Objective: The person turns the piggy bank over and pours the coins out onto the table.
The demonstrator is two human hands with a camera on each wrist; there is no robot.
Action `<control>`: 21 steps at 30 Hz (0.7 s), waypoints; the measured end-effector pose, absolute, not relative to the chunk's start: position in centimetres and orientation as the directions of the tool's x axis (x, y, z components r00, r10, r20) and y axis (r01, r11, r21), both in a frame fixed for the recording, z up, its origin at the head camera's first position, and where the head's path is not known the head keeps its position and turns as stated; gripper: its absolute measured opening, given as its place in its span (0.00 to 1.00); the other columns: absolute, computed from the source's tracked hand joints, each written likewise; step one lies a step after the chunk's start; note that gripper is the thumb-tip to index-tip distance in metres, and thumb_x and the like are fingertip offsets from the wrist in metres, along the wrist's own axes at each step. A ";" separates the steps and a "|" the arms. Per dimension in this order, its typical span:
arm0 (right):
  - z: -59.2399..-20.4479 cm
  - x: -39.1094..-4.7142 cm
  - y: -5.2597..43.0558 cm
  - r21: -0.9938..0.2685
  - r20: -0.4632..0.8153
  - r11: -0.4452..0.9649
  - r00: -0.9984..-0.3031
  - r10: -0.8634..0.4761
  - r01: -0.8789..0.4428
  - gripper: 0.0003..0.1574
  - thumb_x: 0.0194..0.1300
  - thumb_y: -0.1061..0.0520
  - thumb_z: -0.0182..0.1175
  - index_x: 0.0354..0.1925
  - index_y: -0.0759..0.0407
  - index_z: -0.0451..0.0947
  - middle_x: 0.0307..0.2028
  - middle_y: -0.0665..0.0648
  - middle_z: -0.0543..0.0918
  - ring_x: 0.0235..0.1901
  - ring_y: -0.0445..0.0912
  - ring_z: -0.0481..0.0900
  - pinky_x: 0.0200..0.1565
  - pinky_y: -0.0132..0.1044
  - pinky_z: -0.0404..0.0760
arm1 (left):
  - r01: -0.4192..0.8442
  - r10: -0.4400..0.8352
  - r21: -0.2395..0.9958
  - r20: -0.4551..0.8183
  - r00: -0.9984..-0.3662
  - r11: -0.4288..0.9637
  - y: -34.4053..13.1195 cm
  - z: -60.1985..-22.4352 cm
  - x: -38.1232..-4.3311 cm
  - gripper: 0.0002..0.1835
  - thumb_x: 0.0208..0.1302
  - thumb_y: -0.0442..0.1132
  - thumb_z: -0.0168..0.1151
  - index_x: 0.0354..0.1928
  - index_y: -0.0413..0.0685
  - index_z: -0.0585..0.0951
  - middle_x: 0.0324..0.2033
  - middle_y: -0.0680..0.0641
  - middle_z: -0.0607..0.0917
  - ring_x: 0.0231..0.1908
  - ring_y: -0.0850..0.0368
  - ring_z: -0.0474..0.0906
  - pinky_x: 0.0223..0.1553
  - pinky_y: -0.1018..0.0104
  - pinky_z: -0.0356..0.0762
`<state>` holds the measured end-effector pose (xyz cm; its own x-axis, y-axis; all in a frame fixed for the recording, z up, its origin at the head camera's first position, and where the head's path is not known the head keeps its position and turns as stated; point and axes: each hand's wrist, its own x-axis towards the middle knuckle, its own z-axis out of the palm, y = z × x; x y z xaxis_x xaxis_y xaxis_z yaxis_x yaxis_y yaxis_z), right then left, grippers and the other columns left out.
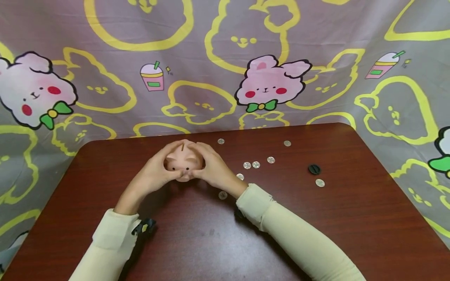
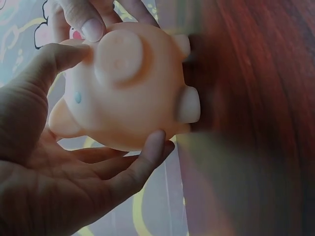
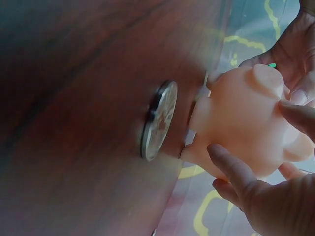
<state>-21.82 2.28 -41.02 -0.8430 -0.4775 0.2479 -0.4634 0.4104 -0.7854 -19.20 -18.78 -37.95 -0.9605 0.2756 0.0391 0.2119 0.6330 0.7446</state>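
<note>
A pink piggy bank (image 1: 181, 158) with a coin slot on top is held between both hands, snout toward me. The left hand (image 1: 152, 171) grips its left side, thumb near the snout. On the other side the right hand (image 1: 215, 168) grips it, thumb also beside the snout. In the left wrist view, fingers curve under the piggy bank (image 2: 133, 105), whose short feet are close to the tabletop. One coin (image 3: 160, 120) appears large in the right wrist view, near the piggy bank's feet. Whether the feet touch the table I cannot tell.
Several silver coins (image 1: 256, 164) lie scattered on the dark red-brown table (image 1: 211, 242), mostly right of the piggy bank. A round black plug (image 1: 314, 169) is farther right, with a coin (image 1: 320, 183) close by. A patterned cloth (image 1: 200, 62) hangs behind the table.
</note>
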 end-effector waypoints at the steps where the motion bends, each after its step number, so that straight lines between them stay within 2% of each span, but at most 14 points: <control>1: -41.0 -21.8 2.2 -0.784 0.246 0.412 -0.842 -0.480 -0.464 0.48 0.60 0.64 0.75 0.75 0.55 0.69 0.76 0.68 0.65 0.78 0.59 0.62 0.75 0.54 0.67 | 0.211 0.276 0.748 0.039 -0.960 0.629 -18.9 -38.0 -19.2 0.47 0.63 0.32 0.73 0.81 0.52 0.62 0.77 0.40 0.68 0.69 0.40 0.67 0.66 0.41 0.68; 5: -41.0 -21.8 1.8 -0.783 0.238 0.420 -0.845 -0.479 -0.459 0.48 0.59 0.64 0.75 0.75 0.55 0.68 0.77 0.68 0.64 0.79 0.59 0.61 0.76 0.54 0.67 | 0.213 0.277 0.758 0.045 -0.960 0.616 -19.2 -38.2 -19.3 0.47 0.62 0.31 0.73 0.81 0.50 0.61 0.77 0.40 0.68 0.70 0.40 0.67 0.68 0.41 0.66; 13: -41.0 -21.6 1.6 -0.780 0.230 0.428 -0.845 -0.483 -0.457 0.48 0.61 0.62 0.75 0.76 0.55 0.67 0.77 0.68 0.63 0.78 0.60 0.62 0.76 0.55 0.66 | 0.200 0.281 0.771 0.028 -0.959 0.605 -19.6 -38.4 -19.3 0.48 0.63 0.31 0.72 0.82 0.54 0.60 0.78 0.40 0.65 0.70 0.40 0.66 0.67 0.40 0.67; 19: -40.7 -21.0 3.0 -0.774 0.217 0.449 -0.853 -0.475 -0.447 0.48 0.63 0.59 0.75 0.77 0.55 0.67 0.77 0.68 0.64 0.78 0.60 0.62 0.75 0.56 0.67 | 0.190 0.263 0.767 0.029 -0.964 0.613 -19.6 -38.9 -18.9 0.51 0.67 0.42 0.73 0.84 0.56 0.53 0.79 0.39 0.63 0.75 0.38 0.63 0.71 0.35 0.63; 21: -40.5 -20.7 3.9 -0.772 0.209 0.459 -0.858 -0.469 -0.439 0.47 0.64 0.58 0.74 0.77 0.55 0.67 0.77 0.67 0.65 0.79 0.59 0.62 0.76 0.57 0.66 | 0.196 0.253 0.769 0.046 -0.966 0.608 -19.5 -39.0 -18.5 0.52 0.68 0.43 0.73 0.85 0.56 0.50 0.79 0.37 0.62 0.74 0.37 0.65 0.70 0.35 0.65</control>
